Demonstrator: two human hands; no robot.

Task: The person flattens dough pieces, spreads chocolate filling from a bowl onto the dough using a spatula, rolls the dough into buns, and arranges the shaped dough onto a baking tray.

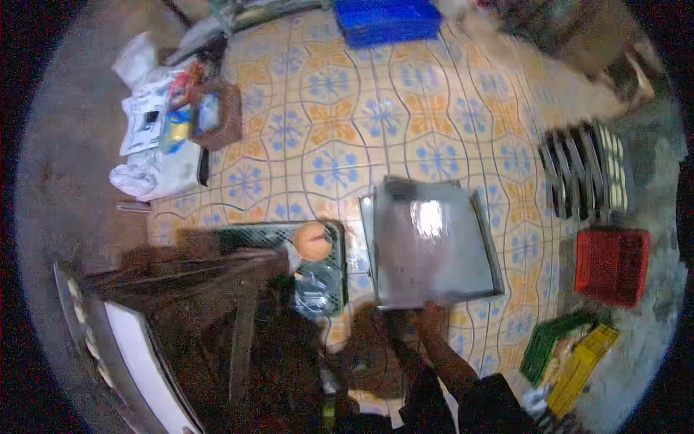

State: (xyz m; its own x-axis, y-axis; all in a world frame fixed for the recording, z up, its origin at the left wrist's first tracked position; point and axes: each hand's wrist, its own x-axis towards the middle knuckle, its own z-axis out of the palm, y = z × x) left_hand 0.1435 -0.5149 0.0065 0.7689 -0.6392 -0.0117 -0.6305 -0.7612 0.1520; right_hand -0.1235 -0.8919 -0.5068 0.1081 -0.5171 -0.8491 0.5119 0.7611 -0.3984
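Both of my forearms reach up from the bottom of the view to the near edge of a shiny grey metal tray (pixel 463 253), which lies on or just above other trays on the patterned tile surface. My right hand (pixel 431 317) is at the tray's near edge, its fingers blurred and partly hidden. My left hand (pixel 382 318) is at the same edge further left, dark and smeared. Left of the trays is a dark green crate (pixel 341 253) with a round orange-brown item (pixel 313 241) and clear plastic (pixel 318 289) in it.
A blue crate (pixel 389 23) is at the top. White bags and packages (pixel 148 119) and a brown box (pixel 219 116) stand upper left. To the right are stacked trays (pixel 587 170), a red crate (pixel 612 266), a green crate (pixel 546 351) and a yellow crate (pixel 582 370).
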